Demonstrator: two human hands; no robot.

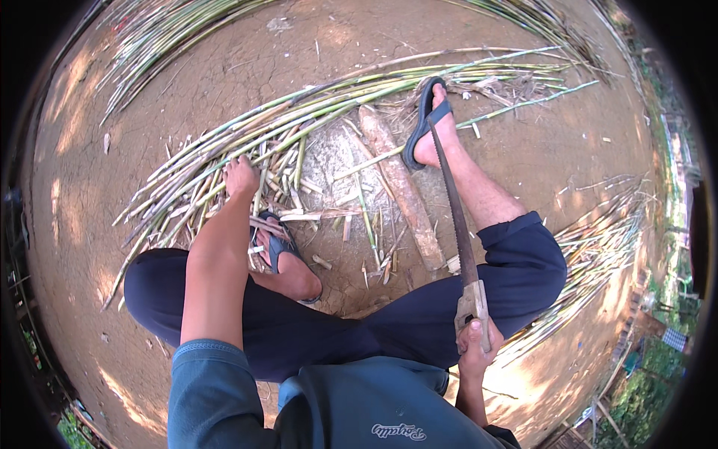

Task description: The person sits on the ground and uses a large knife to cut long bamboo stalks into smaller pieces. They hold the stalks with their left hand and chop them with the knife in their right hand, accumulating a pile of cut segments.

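Observation:
My right hand (477,346) is closed round the pale handle of a handsaw (456,202). The saw's long dark toothed blade points away from me, above my right leg, its tip near my right sandal (424,123). My left hand (241,178) reaches down to a pile of thin green and yellow cane stalks (299,112), its fingers curled over a stalk; the fingertips are partly hidden. Short cut pieces of cane (288,168) lie just right of that hand. A thick log (400,183) lies on the ground between my feet, a green stalk passing across it.
More stalks lie in bundles at the far left (168,37), far right (546,26) and beside my right knee (598,254). My left sandal (280,243) stands next to the cut pieces. Pale dust and chips cover the brown earth (329,153) around the log.

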